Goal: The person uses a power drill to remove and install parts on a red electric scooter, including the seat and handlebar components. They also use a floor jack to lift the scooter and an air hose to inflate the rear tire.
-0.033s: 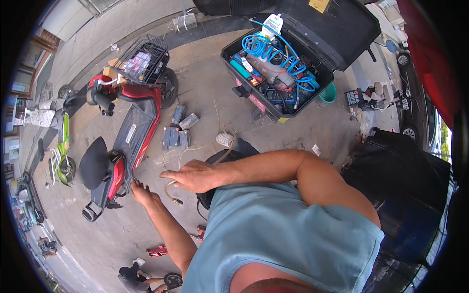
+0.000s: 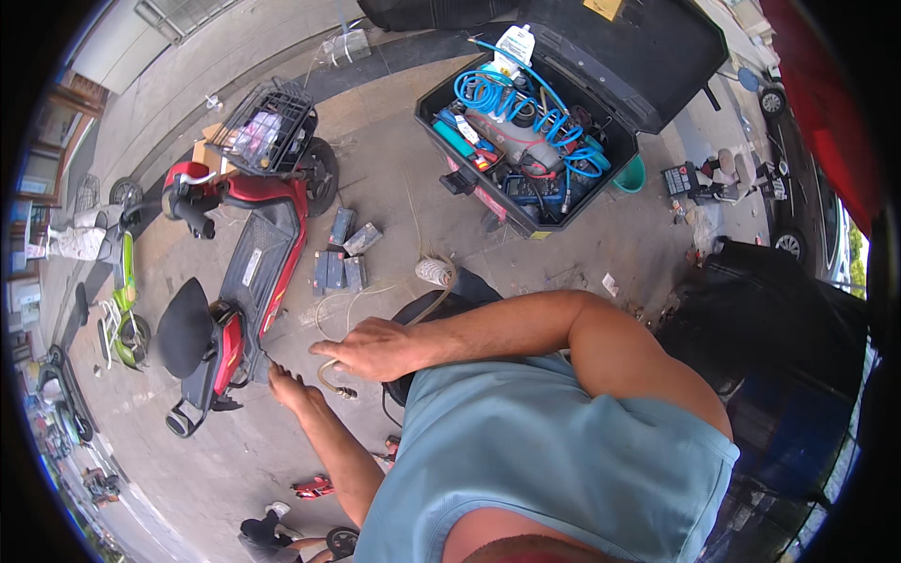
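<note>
My right hand (image 2: 371, 349) is closed at the middle of the view, its pointing side toward the left. A pale clear hose (image 2: 436, 302) runs into it and comes out below, ending in a metal fitting (image 2: 347, 393) that hangs just under the hand. My left hand (image 2: 293, 388) is to the left and a little nearer, fingers bent together. A thin dark tip shows at its fingers, too small to name. Just beyond that hand stands a red and black electric scooter (image 2: 246, 272) with a black seat (image 2: 185, 328).
Several dark block-shaped batteries (image 2: 330, 269) lie beside the scooter. At the far side, an open black toolbox (image 2: 441, 155) holds a coiled blue air hose (image 2: 483, 91) and tools. A green bucket (image 2: 631, 176) stands by it. Another person (image 2: 267, 535) is at the lower edge, near a wheel.
My left hand has shifted slightly right and nearer, and its fingers have drawn together from a looser spread. The right hand with the hose has barely moved; the view has shifted slightly.
</note>
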The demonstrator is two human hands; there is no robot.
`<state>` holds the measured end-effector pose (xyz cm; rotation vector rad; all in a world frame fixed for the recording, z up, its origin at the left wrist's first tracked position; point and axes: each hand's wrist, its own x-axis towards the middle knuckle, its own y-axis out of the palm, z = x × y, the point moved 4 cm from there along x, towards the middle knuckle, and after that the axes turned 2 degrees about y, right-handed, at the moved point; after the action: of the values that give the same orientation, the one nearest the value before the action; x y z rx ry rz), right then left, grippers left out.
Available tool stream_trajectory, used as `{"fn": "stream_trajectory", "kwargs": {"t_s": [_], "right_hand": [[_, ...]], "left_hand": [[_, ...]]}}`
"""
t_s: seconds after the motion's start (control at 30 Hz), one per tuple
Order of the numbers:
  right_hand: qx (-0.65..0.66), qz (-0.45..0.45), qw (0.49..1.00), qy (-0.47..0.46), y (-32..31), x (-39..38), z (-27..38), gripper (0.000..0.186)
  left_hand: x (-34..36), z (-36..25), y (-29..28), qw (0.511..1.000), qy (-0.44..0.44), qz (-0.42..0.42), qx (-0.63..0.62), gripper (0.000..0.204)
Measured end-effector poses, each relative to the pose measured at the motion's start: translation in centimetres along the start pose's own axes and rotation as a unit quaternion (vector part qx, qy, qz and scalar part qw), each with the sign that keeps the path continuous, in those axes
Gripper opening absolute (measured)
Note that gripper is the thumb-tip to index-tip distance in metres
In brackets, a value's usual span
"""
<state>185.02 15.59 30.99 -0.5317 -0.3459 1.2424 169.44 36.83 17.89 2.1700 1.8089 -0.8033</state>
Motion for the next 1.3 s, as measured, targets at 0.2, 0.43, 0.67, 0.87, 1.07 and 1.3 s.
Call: {"fn": "stream_trajectory", "kwargs": {"t_s": [0.2,0.43,0.67,0.87,1.07,1.3], "right_hand": [[-0.024,0.065,0.991,-0.118,-2.3,-0.7,-2.6,0.035],[0.035,-0.002,0.993,-0.114,-12.4,-3.7,-8.3,0.034],[-0.399,-0.237,0.840,0.281,-40.4,-21.0,-32.6,0.046],[-0.396,0.038,0.887,0.234,-40.2,-26.2,-42.0,0.049],[-0.683,-0.020,0.685,0.253,-49.8,-23.4,-19.5,0.032],[-0.680,-0.017,0.711,0.178,-48.2,-12.3,7.0,0.042]], "left_hand": [[-4.6,6.5,4.1,0.944,-0.266,0.141,-0.134,0.073],[-1.1,-8.0,13.5,0.774,-0.156,0.411,-0.455,0.043],[-8.4,-20.4,15.3,0.936,0.120,0.267,-0.196,0.045],[-13.3,-23.6,16.1,0.951,0.216,0.213,-0.059,0.045],[-13.9,-21.1,15.1,0.936,0.281,0.178,0.112,0.047],[-14.0,-17.2,9.6,0.891,0.352,0.243,0.152,0.029]]}}
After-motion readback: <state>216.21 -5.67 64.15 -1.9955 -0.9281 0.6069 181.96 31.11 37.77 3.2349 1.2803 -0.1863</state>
